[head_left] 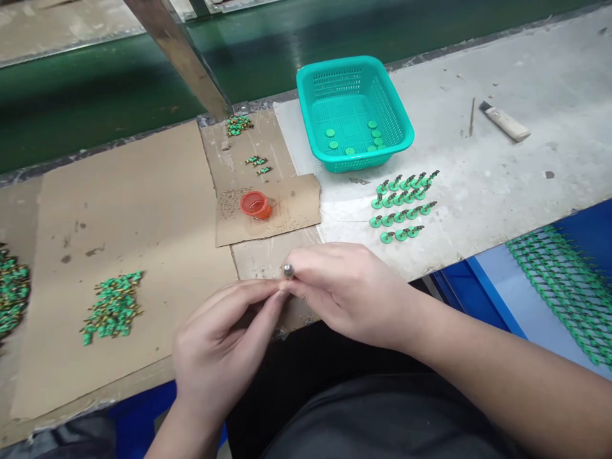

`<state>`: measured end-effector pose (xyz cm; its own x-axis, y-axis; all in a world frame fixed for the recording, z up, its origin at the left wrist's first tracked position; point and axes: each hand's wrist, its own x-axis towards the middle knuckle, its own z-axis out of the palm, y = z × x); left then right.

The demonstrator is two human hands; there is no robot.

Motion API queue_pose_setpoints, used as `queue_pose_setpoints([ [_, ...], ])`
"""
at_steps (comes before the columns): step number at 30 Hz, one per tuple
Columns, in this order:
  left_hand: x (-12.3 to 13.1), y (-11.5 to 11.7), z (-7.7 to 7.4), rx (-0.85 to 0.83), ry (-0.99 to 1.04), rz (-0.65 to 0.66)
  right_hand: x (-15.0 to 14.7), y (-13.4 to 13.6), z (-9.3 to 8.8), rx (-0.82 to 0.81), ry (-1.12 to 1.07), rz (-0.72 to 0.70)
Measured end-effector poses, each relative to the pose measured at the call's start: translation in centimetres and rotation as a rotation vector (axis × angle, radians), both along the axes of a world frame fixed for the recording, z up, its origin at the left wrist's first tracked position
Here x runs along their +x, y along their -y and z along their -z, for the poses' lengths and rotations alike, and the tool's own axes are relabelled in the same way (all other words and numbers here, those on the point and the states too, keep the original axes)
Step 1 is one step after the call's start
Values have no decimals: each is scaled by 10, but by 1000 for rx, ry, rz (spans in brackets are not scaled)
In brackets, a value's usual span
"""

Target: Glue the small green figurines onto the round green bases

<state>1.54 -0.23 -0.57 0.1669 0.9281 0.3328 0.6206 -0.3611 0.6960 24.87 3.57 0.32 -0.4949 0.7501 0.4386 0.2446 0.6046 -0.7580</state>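
Note:
My left hand [217, 335] is closed in a pinch near the table's front edge, and whatever lies between its fingertips is hidden. Against those fingertips rests my right hand [354, 293], its fingers wrapped round a slim tool with a rounded metal end [288, 270]; the rest of the tool is covered. Just beyond the hands, a small red cup [255, 204] with clear liquid stands on a piece of cardboard [299, 207]. To the right are rows of green discs [400, 217], each bearing a small dark upright piece.
A turquoise basket [306, 95] at the back holds several green discs. Small green-and-yellow pieces [115, 306] lie heaped on cardboard at left, with another pile [12, 290] at the edge. A whitish tube [507, 122] and a thin stick [472, 116] lie far right. A metal post [184, 57] rises behind.

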Motion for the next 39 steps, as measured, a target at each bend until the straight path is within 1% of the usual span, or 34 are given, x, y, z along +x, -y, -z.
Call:
queue_pose_setpoints([
  [4,0,0,0,2,11,-21,-1,-1,0,6,16,-10],
  [8,1,1,-1,-31,23,-19,2,-1,4,5,-83,84],
  [11,3,1,-2,-41,31,-37,5,2,9,2,-76,124],
  [15,4,1,-3,-36,42,-18,3,5,13,19,-73,102],
  [19,3,0,-3,-39,42,7,1,5,14,8,-82,64],
  [25,3,1,-4,-59,40,-35,1,2,10,-45,-42,26],
  [33,4,0,-4,-57,34,-29,-3,-2,9,-60,-71,30],
  [36,4,0,-4,-57,28,-38,-2,0,9,-75,-81,57],
  [39,4,0,-3,-75,39,-65,3,7,10,-166,-180,156],
])
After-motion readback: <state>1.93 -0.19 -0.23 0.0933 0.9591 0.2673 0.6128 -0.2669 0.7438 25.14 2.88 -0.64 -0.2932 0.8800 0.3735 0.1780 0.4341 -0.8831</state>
